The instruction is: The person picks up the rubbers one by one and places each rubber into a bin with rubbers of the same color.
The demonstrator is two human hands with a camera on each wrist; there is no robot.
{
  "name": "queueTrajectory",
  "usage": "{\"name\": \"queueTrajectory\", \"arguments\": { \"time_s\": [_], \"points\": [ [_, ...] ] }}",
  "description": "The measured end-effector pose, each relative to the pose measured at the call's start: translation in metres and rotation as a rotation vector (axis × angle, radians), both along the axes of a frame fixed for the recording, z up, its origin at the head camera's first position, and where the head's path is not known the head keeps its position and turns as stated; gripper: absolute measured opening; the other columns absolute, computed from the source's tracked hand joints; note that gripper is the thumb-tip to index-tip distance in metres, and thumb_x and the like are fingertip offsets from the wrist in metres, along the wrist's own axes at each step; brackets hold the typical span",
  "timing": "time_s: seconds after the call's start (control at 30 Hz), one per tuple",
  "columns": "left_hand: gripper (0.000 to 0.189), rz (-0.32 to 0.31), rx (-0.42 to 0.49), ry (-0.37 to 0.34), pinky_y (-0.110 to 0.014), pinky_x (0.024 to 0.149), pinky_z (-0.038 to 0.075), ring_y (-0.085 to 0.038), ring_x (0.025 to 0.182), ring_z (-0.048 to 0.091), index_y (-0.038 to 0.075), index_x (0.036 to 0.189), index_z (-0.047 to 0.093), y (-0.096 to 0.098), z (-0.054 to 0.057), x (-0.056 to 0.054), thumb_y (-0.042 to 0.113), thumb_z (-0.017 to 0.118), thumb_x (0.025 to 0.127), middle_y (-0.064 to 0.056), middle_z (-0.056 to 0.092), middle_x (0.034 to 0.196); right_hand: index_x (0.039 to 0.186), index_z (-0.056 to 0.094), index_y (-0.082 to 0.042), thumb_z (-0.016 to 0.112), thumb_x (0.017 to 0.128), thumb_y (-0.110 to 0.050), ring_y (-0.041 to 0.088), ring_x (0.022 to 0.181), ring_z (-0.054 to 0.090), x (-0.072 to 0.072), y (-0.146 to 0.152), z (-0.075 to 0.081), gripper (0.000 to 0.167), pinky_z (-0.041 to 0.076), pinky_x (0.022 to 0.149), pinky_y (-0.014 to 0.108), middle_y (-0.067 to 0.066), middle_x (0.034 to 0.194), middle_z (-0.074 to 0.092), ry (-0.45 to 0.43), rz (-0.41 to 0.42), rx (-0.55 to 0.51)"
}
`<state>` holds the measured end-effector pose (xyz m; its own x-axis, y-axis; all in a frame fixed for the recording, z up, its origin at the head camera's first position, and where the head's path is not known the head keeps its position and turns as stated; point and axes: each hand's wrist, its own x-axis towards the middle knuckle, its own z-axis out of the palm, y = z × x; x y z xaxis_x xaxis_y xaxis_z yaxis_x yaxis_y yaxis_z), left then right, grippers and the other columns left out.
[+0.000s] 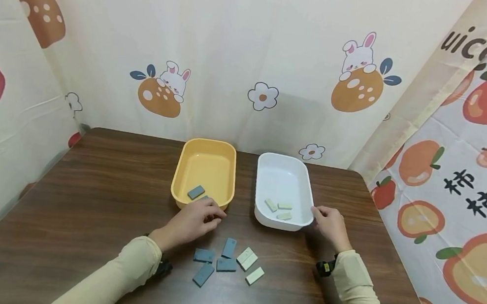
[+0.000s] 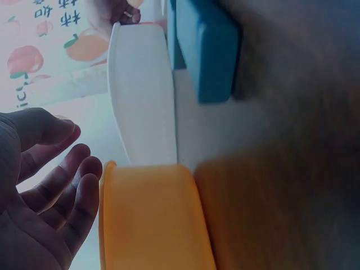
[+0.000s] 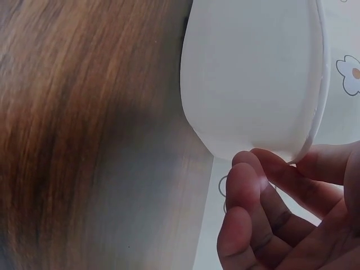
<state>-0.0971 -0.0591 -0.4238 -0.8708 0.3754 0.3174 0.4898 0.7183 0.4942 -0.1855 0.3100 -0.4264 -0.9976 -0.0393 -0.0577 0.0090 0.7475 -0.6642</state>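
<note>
My left hand hovers at the near right corner of a yellow plastic bin, fingers loosely bent and holding nothing. Inside that bin lies a blue-grey tile; a second one is mostly hidden by the hand. With thumb and forefinger, my right hand pinches the rim of a white plastic bin at its near right corner. Three pale green tiles lie in the white bin. In the left wrist view, a blue block-like tile shows large beside the bins.
Between my arms, several blue-grey tiles lie on the dark wood table. Pale green tiles lie just right of them, two side by side. A printed curtain hangs behind the table and along both sides.
</note>
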Motion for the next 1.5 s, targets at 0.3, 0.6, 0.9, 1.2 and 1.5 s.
{"name": "queueTrajectory", "arguments": {
  "time_s": [0.3,0.6,0.9,1.2,1.5],
  "points": [
    [0.016,-0.090,-0.060,-0.041,-0.022,0.072,0.051,-0.006,0.083,0.058,0.013,0.103,0.075,0.010,-0.006,0.004,0.014,0.070,0.087,0.005,0.064,0.094,0.113,0.068,0.004,0.050,0.101,-0.026,0.012,0.059,0.056,0.001,-0.001,-0.001,0.037,0.044,0.058,0.027,0.019,0.077,0.066,-0.007,-0.007,-0.015],
    [0.024,-0.216,-0.255,-0.168,-0.030,0.090,0.050,-0.012,0.101,0.056,0.016,0.112,0.072,0.016,-0.010,0.003,0.020,0.068,0.089,0.002,0.063,0.112,0.113,0.067,0.005,0.049,0.101,-0.025,0.013,0.061,0.055,0.002,-0.002,-0.001,0.037,0.045,0.058,0.027,0.019,0.079,0.066,-0.022,-0.017,-0.024],
    [0.028,-0.274,-0.327,-0.202,-0.031,0.093,0.047,-0.013,0.107,0.054,0.017,0.116,0.070,0.023,-0.012,0.004,0.021,0.068,0.089,0.002,0.063,0.118,0.112,0.068,0.005,0.049,0.101,-0.024,0.013,0.061,0.056,0.001,0.001,-0.004,0.036,0.045,0.059,0.027,0.013,0.075,0.065,-0.017,-0.015,-0.022],
    [0.032,-0.312,-0.408,-0.259,-0.035,0.101,0.045,-0.016,0.116,0.054,0.023,0.122,0.068,0.027,-0.013,0.004,0.021,0.068,0.090,0.001,0.061,0.126,0.112,0.068,0.005,0.049,0.101,-0.025,0.013,0.060,0.057,0.002,-0.001,-0.002,0.037,0.046,0.058,0.027,0.012,0.074,0.065,-0.003,-0.016,-0.021],
    [0.034,-0.321,-0.407,-0.276,-0.036,0.100,0.046,-0.017,0.115,0.054,0.023,0.122,0.069,0.027,-0.013,0.006,0.018,0.068,0.088,0.000,0.062,0.126,0.108,0.069,0.005,0.050,0.101,-0.025,0.011,0.057,0.056,0.000,-0.001,-0.004,0.036,0.045,0.057,0.027,0.008,0.068,0.064,0.030,-0.023,-0.020]
  ]
}}
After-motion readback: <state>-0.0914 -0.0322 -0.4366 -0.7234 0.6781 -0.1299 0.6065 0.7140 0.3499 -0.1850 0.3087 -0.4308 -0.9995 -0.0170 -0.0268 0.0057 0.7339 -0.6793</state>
